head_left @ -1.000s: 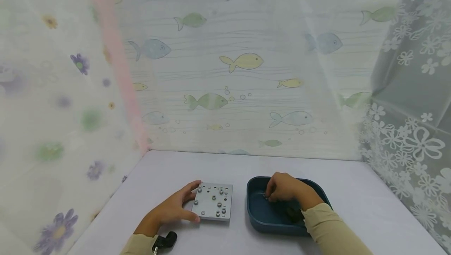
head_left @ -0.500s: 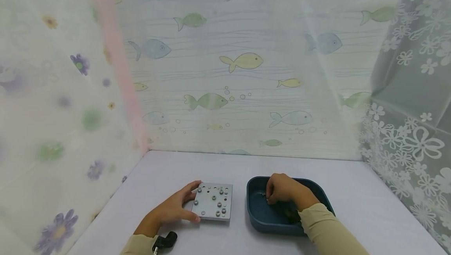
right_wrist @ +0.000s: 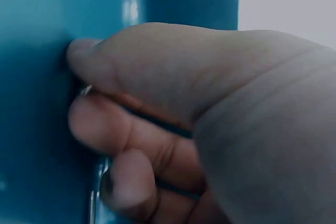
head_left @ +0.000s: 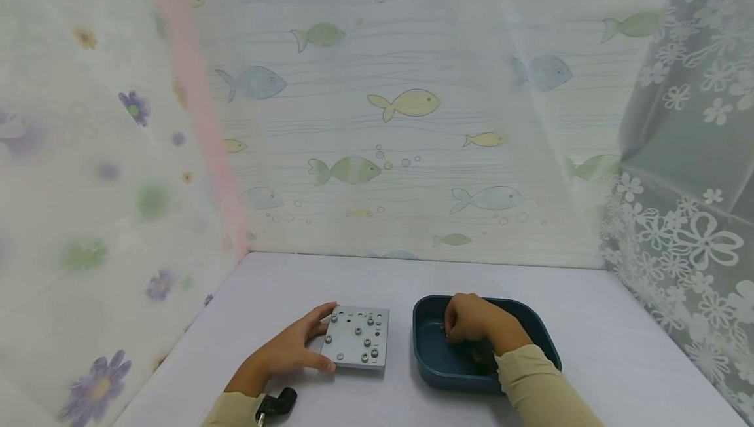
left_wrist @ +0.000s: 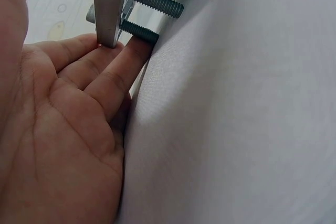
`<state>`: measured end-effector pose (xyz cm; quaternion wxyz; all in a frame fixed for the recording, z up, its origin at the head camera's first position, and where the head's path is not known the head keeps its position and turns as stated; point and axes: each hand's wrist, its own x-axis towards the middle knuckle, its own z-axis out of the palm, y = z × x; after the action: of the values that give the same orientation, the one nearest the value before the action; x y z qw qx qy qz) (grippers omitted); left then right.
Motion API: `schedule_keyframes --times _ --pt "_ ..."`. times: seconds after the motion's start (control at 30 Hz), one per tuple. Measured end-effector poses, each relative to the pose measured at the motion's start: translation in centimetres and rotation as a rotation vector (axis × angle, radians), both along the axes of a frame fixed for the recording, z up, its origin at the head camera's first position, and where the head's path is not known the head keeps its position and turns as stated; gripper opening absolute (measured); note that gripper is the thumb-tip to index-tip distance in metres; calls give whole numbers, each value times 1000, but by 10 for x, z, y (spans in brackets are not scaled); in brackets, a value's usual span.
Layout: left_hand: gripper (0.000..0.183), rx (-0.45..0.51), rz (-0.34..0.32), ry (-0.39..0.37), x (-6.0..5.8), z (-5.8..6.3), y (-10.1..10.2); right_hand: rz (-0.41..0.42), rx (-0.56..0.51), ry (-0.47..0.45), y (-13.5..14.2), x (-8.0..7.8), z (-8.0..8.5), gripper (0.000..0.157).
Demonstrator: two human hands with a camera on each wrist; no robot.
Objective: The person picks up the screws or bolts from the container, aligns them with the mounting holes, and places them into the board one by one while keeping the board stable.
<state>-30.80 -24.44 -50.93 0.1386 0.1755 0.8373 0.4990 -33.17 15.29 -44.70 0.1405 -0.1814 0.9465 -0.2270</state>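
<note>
My left hand spans the left side of a square metal plate, thumb at its near corner and fingertips at its far corner. Several socket-head bolts stand in the plate, among open holes. In the left wrist view, threaded bolt shanks stick out of its underside, and one finger reaches the lower shank. My right hand is down inside a dark blue tray. Its thumb and forefinger pinch a small metal piece, mostly hidden between the fingertips; the other fingers curl under.
A black wrist camera sits on the left sleeve, close to the white table. Thin shiny marks show on the tray floor below the curled fingers. A fish-print curtain hangs behind the table.
The right hand has sunk slightly in the tray, its forearm and sleeve shifting left. The left hand and the plate stay in place.
</note>
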Motion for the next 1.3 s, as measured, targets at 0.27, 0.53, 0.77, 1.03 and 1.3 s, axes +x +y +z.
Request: schedule_keyframes --times 0.27,0.53,0.77,1.03,1.3 --pt "120 -6 -5 7 2 0 1 -79 25 -22 0 -1 2 16" --pt "120 -8 8 5 5 3 1 -81 -114 32 2 5 8 27" --pt "120 5 1 13 5 2 -1 -66 -205 87 3 9 14 29" --pt "119 24 -15 4 7 2 -3 -33 -238 148 -4 9 13 12" --pt "119 19 -16 -1 6 4 -1 -4 -230 180 -13 16 16 8"
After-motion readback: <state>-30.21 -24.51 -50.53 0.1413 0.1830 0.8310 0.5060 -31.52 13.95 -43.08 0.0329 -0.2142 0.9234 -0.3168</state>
